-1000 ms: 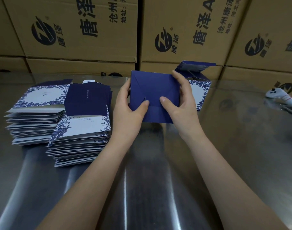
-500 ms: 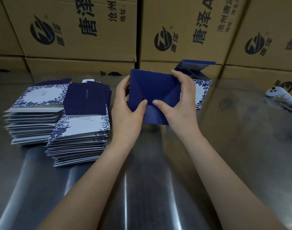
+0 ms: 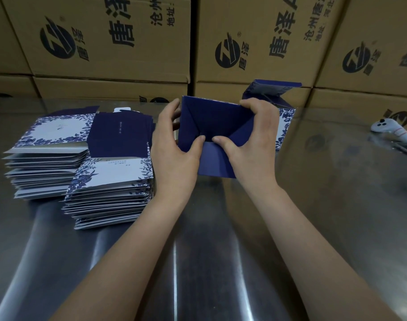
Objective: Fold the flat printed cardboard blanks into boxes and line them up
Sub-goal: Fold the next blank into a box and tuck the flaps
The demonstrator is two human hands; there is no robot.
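Both hands hold a dark blue cardboard box (image 3: 211,119) above the middle of the steel table, its bottom flaps facing me. My left hand (image 3: 174,154) grips its left side and my right hand (image 3: 251,140) grips its right side. Both thumbs press the flaps at the centre, and a lighter blue flap (image 3: 215,162) hangs below them. Behind my right hand stands a folded blue-and-white box (image 3: 283,117) with its lid flap up. Two stacks of flat blanks lie at the left, a far stack (image 3: 47,154) and a nearer one (image 3: 112,184).
A wall of brown shipping cartons (image 3: 119,42) closes off the far side of the steel table (image 3: 198,262). A white controller (image 3: 392,129) lies at the right edge, next to a dark flat object.
The flat-looking bottom of the box has been pushed inward by both thumbs, which moved together to the centre. The side flaps now angle in, and the box has risen slightly.
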